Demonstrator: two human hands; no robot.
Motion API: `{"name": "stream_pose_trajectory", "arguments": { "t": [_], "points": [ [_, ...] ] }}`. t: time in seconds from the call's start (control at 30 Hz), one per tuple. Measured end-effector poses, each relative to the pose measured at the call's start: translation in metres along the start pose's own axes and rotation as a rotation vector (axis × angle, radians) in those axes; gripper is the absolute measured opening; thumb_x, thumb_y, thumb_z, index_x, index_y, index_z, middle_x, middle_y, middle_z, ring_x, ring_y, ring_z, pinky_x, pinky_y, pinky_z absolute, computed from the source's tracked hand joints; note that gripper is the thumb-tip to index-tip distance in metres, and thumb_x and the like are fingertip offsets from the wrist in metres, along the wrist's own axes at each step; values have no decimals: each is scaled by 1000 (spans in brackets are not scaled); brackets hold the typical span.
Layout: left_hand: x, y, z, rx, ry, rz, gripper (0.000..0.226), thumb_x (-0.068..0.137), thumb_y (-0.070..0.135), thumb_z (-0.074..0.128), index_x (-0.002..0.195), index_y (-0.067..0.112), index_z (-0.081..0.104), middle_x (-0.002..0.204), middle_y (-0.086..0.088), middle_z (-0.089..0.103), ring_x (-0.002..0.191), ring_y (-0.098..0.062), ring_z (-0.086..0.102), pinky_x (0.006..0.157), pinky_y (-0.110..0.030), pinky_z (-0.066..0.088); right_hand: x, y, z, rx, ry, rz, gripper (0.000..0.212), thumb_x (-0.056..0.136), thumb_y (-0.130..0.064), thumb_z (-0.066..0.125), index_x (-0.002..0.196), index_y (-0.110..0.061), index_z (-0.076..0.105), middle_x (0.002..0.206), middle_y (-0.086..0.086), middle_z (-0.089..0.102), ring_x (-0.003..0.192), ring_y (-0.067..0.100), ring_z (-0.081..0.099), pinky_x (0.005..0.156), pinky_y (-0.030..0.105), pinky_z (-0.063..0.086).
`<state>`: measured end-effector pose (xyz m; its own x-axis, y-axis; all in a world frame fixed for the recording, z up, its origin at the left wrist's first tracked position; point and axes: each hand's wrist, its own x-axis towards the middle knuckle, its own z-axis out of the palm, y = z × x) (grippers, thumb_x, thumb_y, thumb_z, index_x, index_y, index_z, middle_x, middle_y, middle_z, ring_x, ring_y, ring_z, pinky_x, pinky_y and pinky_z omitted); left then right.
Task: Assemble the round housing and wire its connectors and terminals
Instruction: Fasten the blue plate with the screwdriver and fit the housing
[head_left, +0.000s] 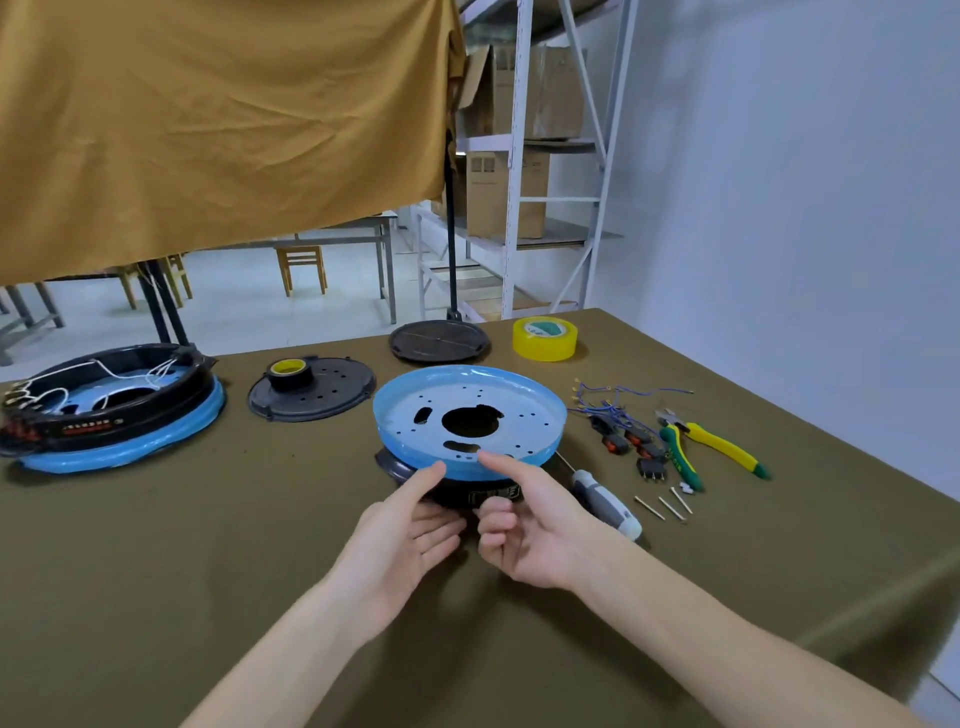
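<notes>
While the blue-filmed round plate (470, 415) is sitting tilted on the black housing base (467, 491) mid-tabletop, both hands are reaching its near rim: left hand (410, 525) relaxed, right hand (524, 525) loosely curled, index touching, neither gripping.

The perforated dish (470, 415) sits atop the round base (457, 486) mid-surface (208, 545); a wired housing (109, 405) lies far left; a cover plate (311, 392) carrying a tape roll (289, 373) lies between them; behind, a lid (439, 341) and second tape roll (545, 338); right, connectors (623, 431), pliers (706, 441), screwdriver (605, 501).
</notes>
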<state>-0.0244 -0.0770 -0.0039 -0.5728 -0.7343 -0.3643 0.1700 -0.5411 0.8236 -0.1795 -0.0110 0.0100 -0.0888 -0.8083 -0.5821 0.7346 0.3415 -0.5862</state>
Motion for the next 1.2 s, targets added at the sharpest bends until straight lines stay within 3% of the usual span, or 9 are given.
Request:
{"name": "stream_pose_trajectory", "arguments": {
  "t": [0.1,0.23,0.37,0.43,0.57,0.7,1.03,1.2],
  "points": [
    [7,1,-1,-114,27,-24,66,61,38,90,110,6,60,110,-23,76,105,-28,76,96,-41,58,7,6,6,-26,-45,7,38,78,-34,88,91,-12,60,59,-4,42,44,10,39,43,22,39],
    [15,1,2,-138,70,-4,60,65,36,91,110,7,64,96,-15,80,93,-21,79,75,-34,64,12,9,8,-23,-124,5,39,81,-35,86,99,-7,66,63,-2,48,47,11,47,46,23,46],
    [23,3,-3,-118,74,-4,61,62,40,89,110,11,65,104,-8,80,94,-15,78,78,-33,56,10,4,-3,-36,-251,23,31,83,-33,82,85,-5,68,69,-1,53,54,11,52,53,23,50],
    [24,4,-6,-125,49,-33,65,64,38,88,115,7,63,107,-10,80,96,-17,78,79,-34,56,10,4,-9,-18,-272,30,31,84,-33,80,88,-4,68,72,0,55,56,12,54,55,23,50],
    [26,0,-12,-87,31,-49,50,88,28,79,124,1,59,107,-13,79,98,-19,78,80,-33,56,12,6,-14,31,-281,43,33,85,-32,79,94,-1,69,77,2,60,58,14,57,56,25,52],
    [25,0,-18,-71,21,-69,38,95,19,71,127,0,61,109,-16,78,100,-21,77,81,-33,57,11,3,-17,39,-266,43,38,84,-30,79,103,0,66,80,3,63,58,15,59,55,28,54],
    [21,9,-19,-178,-19,-171,45,86,16,68,127,-3,64,116,-16,76,96,-23,78,83,-37,59,11,-3,-19,-73,-246,3,51,85,-35,77,118,1,62,85,6,65,61,16,61,55,28,55],
    [20,7,-16,-226,-36,-158,48,85,13,67,130,1,63,119,-16,75,97,-24,77,86,-37,58,8,-12,-22,-214,-150,-93,79,79,-56,78,129,1,55,88,12,68,65,21,64,52,31,54]
  ]
}}
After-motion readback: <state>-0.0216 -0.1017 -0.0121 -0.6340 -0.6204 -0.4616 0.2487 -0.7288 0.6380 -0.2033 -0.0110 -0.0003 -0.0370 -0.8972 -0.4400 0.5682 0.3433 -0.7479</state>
